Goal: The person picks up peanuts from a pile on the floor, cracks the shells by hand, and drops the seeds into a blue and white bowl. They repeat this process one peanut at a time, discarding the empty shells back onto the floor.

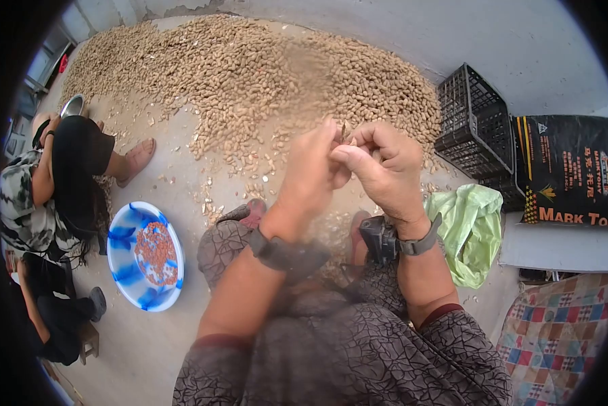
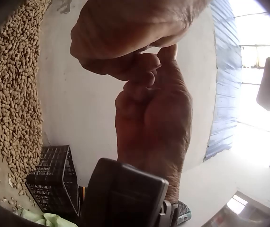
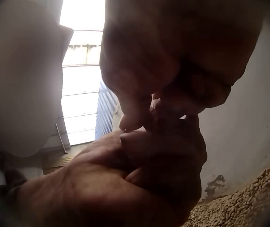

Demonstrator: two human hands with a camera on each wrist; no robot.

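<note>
In the head view, my left hand point(image 1: 307, 179) and right hand point(image 1: 388, 169) meet fingertip to fingertip in front of me. Between them is a small brown peanut point(image 1: 345, 131), mostly covered by fingers. My right thumb and index finger pinch it from one side, while the curled fingers of my left hand hold it from the other. Both wrist views show the hands pressed close together, the peanut hidden or too dark there. Beyond the hands, a large heap of unshelled peanuts point(image 1: 250, 74) spreads along the wall.
A blue and white basin point(image 1: 118, 271) with reddish kernels stands on the floor at left, near two seated people. To the right are a pale green plastic bag point(image 1: 463, 230), a black crate point(image 1: 469, 122), a black printed sack point(image 1: 568, 169) and a patchwork cloth point(image 1: 561, 331).
</note>
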